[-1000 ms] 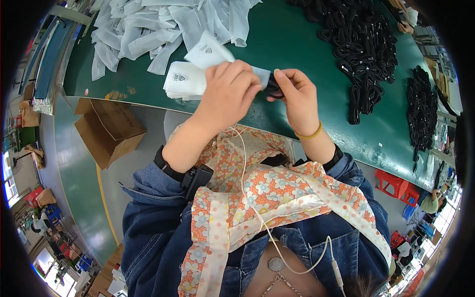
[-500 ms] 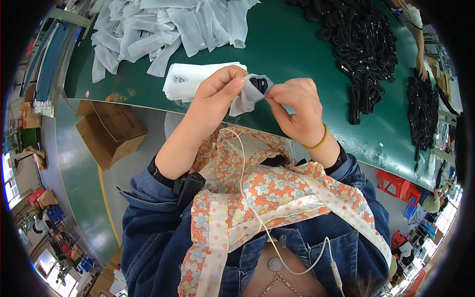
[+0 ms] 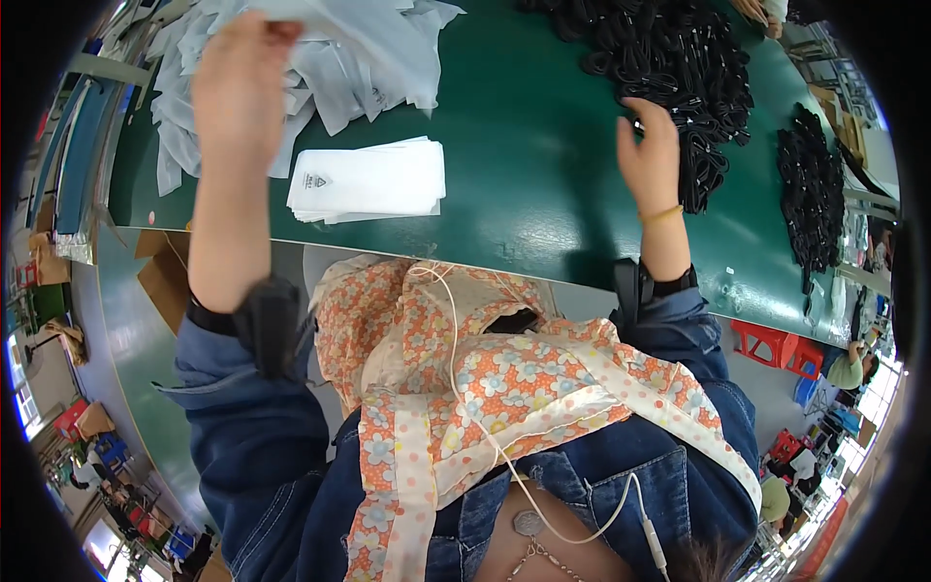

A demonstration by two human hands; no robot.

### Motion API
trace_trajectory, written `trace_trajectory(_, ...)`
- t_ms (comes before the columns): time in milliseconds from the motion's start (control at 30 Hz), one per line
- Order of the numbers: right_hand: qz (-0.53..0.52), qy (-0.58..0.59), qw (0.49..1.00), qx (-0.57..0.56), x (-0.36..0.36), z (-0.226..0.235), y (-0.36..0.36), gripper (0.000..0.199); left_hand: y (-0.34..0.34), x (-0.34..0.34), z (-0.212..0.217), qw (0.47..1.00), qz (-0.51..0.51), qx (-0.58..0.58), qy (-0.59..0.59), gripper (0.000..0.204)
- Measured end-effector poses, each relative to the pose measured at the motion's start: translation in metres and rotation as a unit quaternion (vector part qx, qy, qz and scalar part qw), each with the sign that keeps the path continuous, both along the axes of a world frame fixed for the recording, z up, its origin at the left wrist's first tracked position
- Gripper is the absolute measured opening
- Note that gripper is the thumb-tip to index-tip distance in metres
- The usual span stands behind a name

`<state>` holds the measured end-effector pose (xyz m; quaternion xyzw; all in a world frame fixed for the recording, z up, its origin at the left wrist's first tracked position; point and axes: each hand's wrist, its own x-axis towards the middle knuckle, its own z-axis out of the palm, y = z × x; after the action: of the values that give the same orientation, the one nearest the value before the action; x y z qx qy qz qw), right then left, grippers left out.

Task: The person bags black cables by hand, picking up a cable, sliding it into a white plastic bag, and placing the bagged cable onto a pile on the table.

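Observation:
My left hand [image 3: 238, 82], smeared by motion, is over the heap of filled whitish pouches [image 3: 335, 92] at the far left. A blurred pouch [image 3: 354, 29] lies beside its fingertips; whether the fingers hold it cannot be made out. My right hand [image 3: 655, 155] is at the near left edge of the pile of coiled black cables [image 3: 693, 73], thumb and fingers apart. A small part of a cable shows between its fingertips, without a visible grip. Between the hands lies a stack of flat white pouches [image 3: 388, 179] with a dark printed mark.
Another bunch of black cables [image 3: 810, 194] lies farther right on the green table [image 3: 524, 184]. A cardboard box [image 3: 163, 276] stands below the table's left edge. Red stools [image 3: 766, 344] are under the right side. Another person's hand [image 3: 752, 10] shows at the far right.
Both hands have parted from the pouch with black cable they held together. My left hand moved far left to the pouch heap, my right hand to the cable pile. That pouch left the middle.

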<state>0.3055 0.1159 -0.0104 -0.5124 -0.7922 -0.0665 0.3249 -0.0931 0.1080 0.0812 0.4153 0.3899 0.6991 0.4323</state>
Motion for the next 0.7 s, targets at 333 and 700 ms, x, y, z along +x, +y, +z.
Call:
trace_trajectory(333,-0.004,-0.136,0.981,-0.135,-0.016,-0.029,-0.028,0.034,-0.072,0.045,-0.103,0.899,0.012,-0.093,0.427,0.011)
trace_trajectory(700,0.148,-0.038,0.964,-0.219,-0.066,-0.018,-0.076,0.040,-0.090,0.047,-0.130,0.841,-0.058,-0.006,0.538,0.008)
